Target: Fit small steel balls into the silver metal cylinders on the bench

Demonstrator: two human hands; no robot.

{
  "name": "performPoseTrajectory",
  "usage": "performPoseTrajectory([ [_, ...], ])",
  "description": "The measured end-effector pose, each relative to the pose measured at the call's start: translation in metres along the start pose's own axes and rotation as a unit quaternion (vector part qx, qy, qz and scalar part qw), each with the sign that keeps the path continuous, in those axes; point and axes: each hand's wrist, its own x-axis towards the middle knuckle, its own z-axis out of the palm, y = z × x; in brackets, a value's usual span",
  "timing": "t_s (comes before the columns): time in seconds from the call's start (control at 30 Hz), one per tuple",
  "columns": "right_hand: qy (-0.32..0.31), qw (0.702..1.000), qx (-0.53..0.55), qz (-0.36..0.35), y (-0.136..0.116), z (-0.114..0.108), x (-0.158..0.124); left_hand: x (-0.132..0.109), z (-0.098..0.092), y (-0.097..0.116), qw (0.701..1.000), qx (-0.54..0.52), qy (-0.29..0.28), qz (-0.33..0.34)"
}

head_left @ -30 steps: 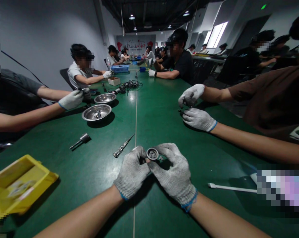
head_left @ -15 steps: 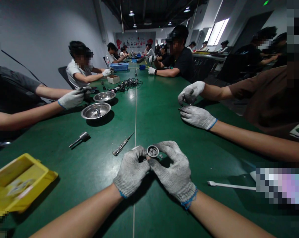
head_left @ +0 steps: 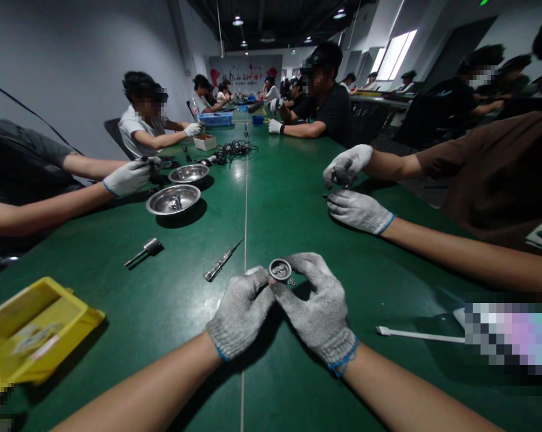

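In the middle of the head view, a small round metal housing (head_left: 275, 262) faces up, with several small grey gear-like pieces (head_left: 280, 271) inside. My right hand (head_left: 318, 309), in a grey-white knit glove, curls around its right side with thumb and forefinger. My left hand (head_left: 244, 309), gloved too, is closed with its fingertips pinched at the housing's left lower edge. A bare fingertip shows there. Just right of the housing are a few tiny metal rings (head_left: 291, 281). A clear-handled screwdriver (head_left: 221, 264) lies on the green table (head_left: 181, 318) beyond my left hand.
A metal shaft with a cylindrical head (head_left: 147, 249) lies to the left, near a yellow bin (head_left: 46, 336). Steel bowls (head_left: 174, 201) stand farther off. A white cable (head_left: 419, 336) lies right. Co-workers' gloved hands (head_left: 358, 210) work at both sides.
The housing, held between my hands, has shifted slightly up and to the right. My fingers have moved a little with it.
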Motion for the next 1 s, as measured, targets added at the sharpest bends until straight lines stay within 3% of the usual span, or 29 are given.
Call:
performPoseTrajectory([
  [0.13, 0.003, 1.0, 0.001, -0.004, -0.0008, 0.0001, 0.0006, 0.0014, -0.0004, 0.0016, 1.0, 0.01, -0.003, 0.009],
  [0.43, -0.008, 1.0, 0.003, -0.01, -0.0054, -0.001, 0.0003, 0.0003, 0.0017, 0.0, 0.994, 0.0, 0.049, -0.095],
  [0.63, -0.011, 1.0, -0.001, -0.028, -0.0066, -0.0015, 0.0002, 0.0013, 0.0008, 0.0008, 0.993, 0.003, 0.066, -0.098],
  [0.8, -0.009, 1.0, 0.003, -0.018, -0.0071, -0.0015, 0.0007, -0.0009, 0.0, -0.0004, 0.993, -0.005, 0.048, -0.107],
  [1.0, 0.004, 1.0, -0.007, -0.013, -0.0045, -0.0006, 0.0007, -0.0002, -0.0014, 0.0023, 0.998, -0.007, 0.013, -0.054],
])
